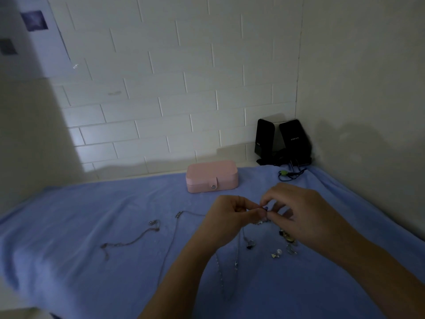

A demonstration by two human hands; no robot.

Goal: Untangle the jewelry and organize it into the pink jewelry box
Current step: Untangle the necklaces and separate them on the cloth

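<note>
**A:** Status on the jewelry?

**B:** I've got both hands up in front of the pink jewelry box (211, 176), off its right end. The left hand (226, 217) pinches one side of the tangle (264, 209) and the right hand (296, 210) pinches the other, fingertips almost meeting. A beaded chain (236, 256) hangs from the tangle down onto the blue cloth (92, 261).

**A:** And the rest of it?

**B:** It's all on the cloth in front of the box. A loose chain (135, 240) lies well to the box's left. A long chain (174, 238) runs just left of the left hand. The small pieces (279, 251), one of them a pearl, sit under the right hand. The box is closed with its snap fastened, so nothing is filed yet.

**A:** How does it handle?

**B:** My read is very light, limp and slippery. The links are fine, so a hard pull would probably tighten the knot or snap a chain. The light is dim and I can't see the knot's structure.

**A:** Where should it be gripped?

**B:** I'd pinch at the fingertips right beside the knot and tease loops outward rather than tug the long ends. Lift each freed chain by its clasp or pendant so it hangs straight. The small pieces will likely roll or snag the cloth, so pick them up one at a time.

**A:** Risks?

**B:** The hanging chain could catch the small pieces below. The box also needs a free hand to open it.
</note>
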